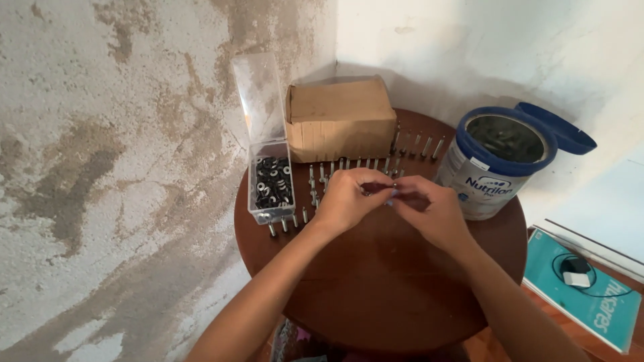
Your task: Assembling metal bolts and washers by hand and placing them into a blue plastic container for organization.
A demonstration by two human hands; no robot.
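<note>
Hands meet over the round table point(376, 295): left hand point(345, 200) and right hand point(433, 211) both pinch one small bolt point(381, 189) between fingertips, held level for close work. Beyond, bolts point(349, 164) stand in rows, a clear box point(271, 181) of washers open alongside. Farther back sit a taped brown carton point(339, 121) and a blue-rimmed tin point(493, 164), lid flipped open.

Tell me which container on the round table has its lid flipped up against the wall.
The clear plastic box of black washers, left of the cardboard box. Its transparent lid stands upright against the wall, while the blue-rimmed tin has its lid hanging off to the right.
</note>
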